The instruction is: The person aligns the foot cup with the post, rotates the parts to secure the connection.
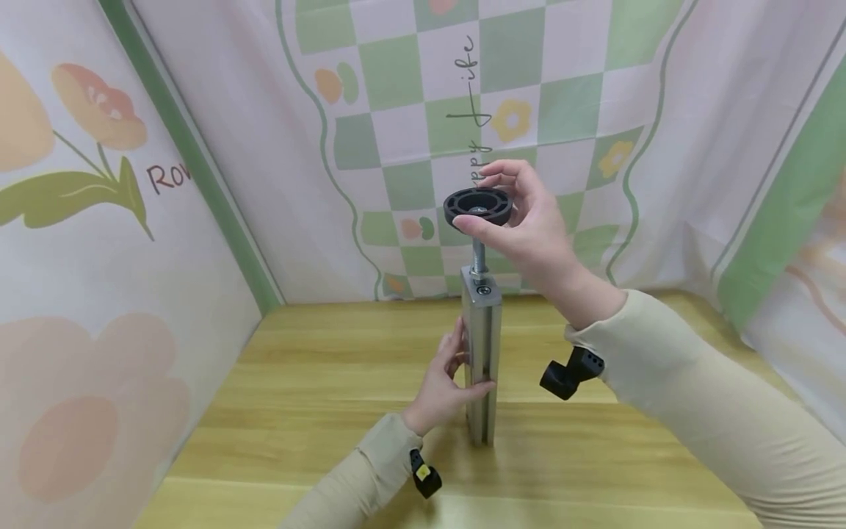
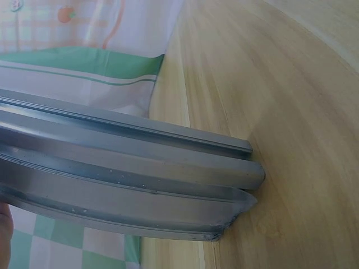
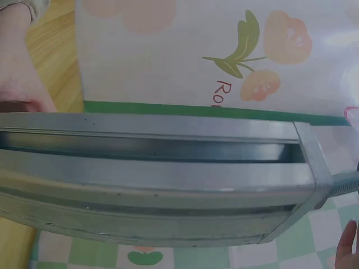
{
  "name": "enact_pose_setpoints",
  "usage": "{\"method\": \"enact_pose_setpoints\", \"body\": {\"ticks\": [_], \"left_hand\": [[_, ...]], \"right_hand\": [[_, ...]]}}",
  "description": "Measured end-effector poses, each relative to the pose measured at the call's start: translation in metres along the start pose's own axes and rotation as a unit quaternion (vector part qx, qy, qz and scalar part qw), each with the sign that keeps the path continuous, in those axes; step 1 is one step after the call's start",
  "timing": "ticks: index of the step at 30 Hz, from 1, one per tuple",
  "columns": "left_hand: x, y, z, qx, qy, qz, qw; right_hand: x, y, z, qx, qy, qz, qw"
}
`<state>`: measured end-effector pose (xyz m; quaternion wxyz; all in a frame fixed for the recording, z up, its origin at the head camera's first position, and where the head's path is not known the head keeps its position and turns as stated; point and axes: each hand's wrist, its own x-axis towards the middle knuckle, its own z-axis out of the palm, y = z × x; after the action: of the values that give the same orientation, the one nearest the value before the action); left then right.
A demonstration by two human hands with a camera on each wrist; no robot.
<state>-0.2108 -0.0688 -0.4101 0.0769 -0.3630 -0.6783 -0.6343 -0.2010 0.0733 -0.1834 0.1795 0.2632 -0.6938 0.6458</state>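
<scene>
A silvery slotted aluminium profile (image 1: 481, 338) stands upright on the wooden table in the head view. My left hand (image 1: 443, 389) grips it around the middle, thumb on the near side and fingers on the far left. An end plate (image 3: 313, 168) caps its top, and a threaded rod (image 1: 479, 253) with a nut at its base rises from there. On the rod's upper end sits a round black levelling foot (image 1: 452, 209), held at its rim between thumb and fingers of my right hand (image 1: 535, 228). The left wrist view shows the profile's lower end (image 2: 185, 174) against the tabletop.
The wooden table (image 1: 317, 382) stretches around the profile. A checkered curtain (image 1: 396, 132) hangs behind, and a flower-print curtain (image 1: 218, 242) borders the left. Black wrist cameras sit at the left cuff (image 1: 425, 476) and right cuff (image 1: 570, 375).
</scene>
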Motion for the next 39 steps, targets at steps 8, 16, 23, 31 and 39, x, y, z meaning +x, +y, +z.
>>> {"method": "enact_pose_setpoints", "body": {"ticks": [8, 16, 23, 31, 39], "left_hand": [[0.0, 0.001, 0.0, -0.001, 0.001, -0.014, 0.9999], [-0.001, -0.001, 0.001, -0.002, 0.001, 0.0, 1.0], [-0.001, -0.001, 0.001, -0.002, -0.002, 0.006, 1.0], [-0.001, 0.0, 0.0, -0.001, -0.002, 0.004, 1.0], [-0.001, -0.001, 0.0, 0.001, -0.005, 0.003, 1.0]], "right_hand": [[-0.003, 0.0, 0.008, -0.123, 0.073, -0.043, 0.989], [-0.003, 0.005, 0.004, -0.059, 0.053, -0.055, 0.995], [0.014, 0.013, -0.006, 0.204, -0.067, -0.003, 0.977], [0.024, 0.017, -0.01, 0.311, -0.193, 0.015, 0.93], [0.025, 0.023, -0.012, 0.38, -0.262, 0.0, 0.887]]}}
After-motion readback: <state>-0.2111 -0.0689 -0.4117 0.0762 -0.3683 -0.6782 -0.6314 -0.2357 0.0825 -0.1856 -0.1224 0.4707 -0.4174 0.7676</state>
